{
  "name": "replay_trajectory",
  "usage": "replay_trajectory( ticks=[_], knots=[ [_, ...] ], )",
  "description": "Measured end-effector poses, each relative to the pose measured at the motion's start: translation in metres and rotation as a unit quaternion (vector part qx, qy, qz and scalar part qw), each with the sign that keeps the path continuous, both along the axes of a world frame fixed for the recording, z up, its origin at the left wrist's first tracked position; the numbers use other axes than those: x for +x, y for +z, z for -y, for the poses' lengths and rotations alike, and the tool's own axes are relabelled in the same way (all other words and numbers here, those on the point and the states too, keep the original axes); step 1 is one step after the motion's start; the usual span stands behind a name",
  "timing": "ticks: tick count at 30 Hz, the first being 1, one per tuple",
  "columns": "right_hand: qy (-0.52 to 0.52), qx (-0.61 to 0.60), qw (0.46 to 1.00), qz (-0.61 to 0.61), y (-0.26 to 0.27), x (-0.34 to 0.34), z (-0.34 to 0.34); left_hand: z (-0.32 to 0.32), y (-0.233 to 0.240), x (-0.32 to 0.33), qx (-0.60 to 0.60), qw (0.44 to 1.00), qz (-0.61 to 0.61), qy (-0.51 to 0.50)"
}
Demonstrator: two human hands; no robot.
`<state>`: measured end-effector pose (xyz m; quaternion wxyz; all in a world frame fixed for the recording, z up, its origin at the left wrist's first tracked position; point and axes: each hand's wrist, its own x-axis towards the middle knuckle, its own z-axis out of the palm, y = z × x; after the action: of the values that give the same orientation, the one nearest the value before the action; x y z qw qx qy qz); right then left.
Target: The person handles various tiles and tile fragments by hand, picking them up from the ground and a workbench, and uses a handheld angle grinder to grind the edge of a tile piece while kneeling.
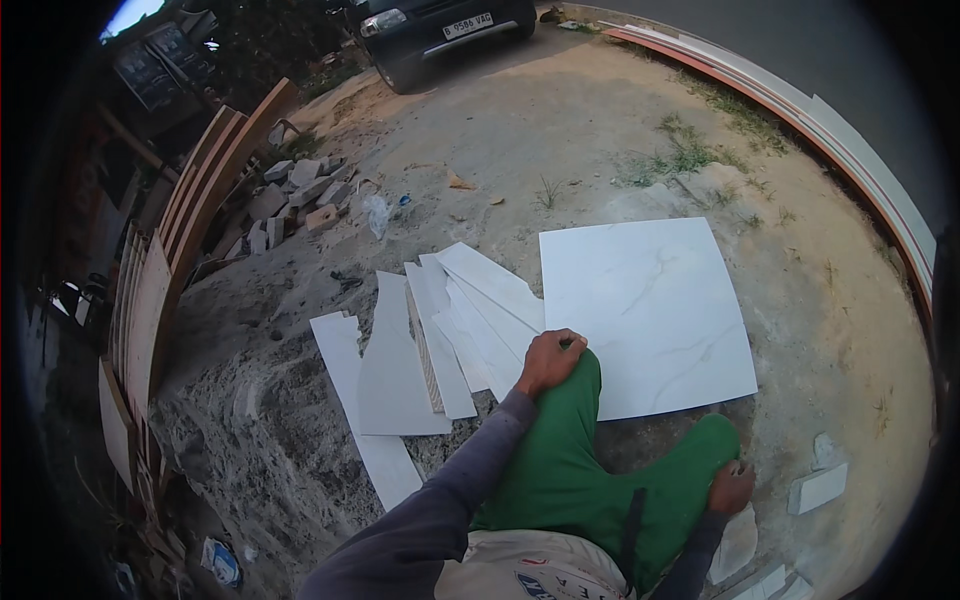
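My left hand (pixel 551 361) rests on my left knee, its fingers curled in and nothing visible in them. By the outer side of my right knee is my right hand (pixel 731 487), loosely curled, with its palm hidden. A large white marble-patterned tile (pixel 649 315) lies flat on the ground in front of my knees. Left of it several cut white tile strips (pixel 487 289) fan out, partly overlapping. A broader piece of cut tile (pixel 394 360) with a curved edge lies across a long tile strip (pixel 382 465) at the far left.
Wooden boards (pixel 217 180) stand along the left, near a heap of broken blocks (pixel 304 184). A parked vehicle (pixel 442 34) is at the top. Long panels (pixel 847 142) edge the right side. Tile offcuts (pixel 819 487) lie right of me. Grey sand (pixel 277 435) is heaped at left.
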<state>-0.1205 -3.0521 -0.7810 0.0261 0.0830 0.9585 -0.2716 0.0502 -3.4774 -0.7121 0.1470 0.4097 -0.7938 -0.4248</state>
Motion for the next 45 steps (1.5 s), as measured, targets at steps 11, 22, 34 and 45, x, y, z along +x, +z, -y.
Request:
replay_trajectory(
  ticks=[11, 22, 34, 45],
  knots=[
    [0.204, 0.056, 0.969, -0.130, 0.007, 0.004, 0.046, 0.002, -0.005, 0.017, -0.002, 0.999, -0.032, 0.029],
    [0.180, 0.057, 0.974, -0.128, 0.009, 0.007, 0.040, -0.003, -0.007, 0.010, 0.006, 0.998, -0.045, 0.031],
    [0.171, 0.033, 0.973, -0.154, 0.011, 0.003, 0.042, 0.001, -0.006, 0.007, 0.005, 0.998, -0.049, 0.033],
    [0.172, 0.034, 0.973, -0.150, 0.011, 0.001, 0.042, -0.002, 0.001, 0.006, 0.013, 0.998, -0.046, 0.034]
  ],
)
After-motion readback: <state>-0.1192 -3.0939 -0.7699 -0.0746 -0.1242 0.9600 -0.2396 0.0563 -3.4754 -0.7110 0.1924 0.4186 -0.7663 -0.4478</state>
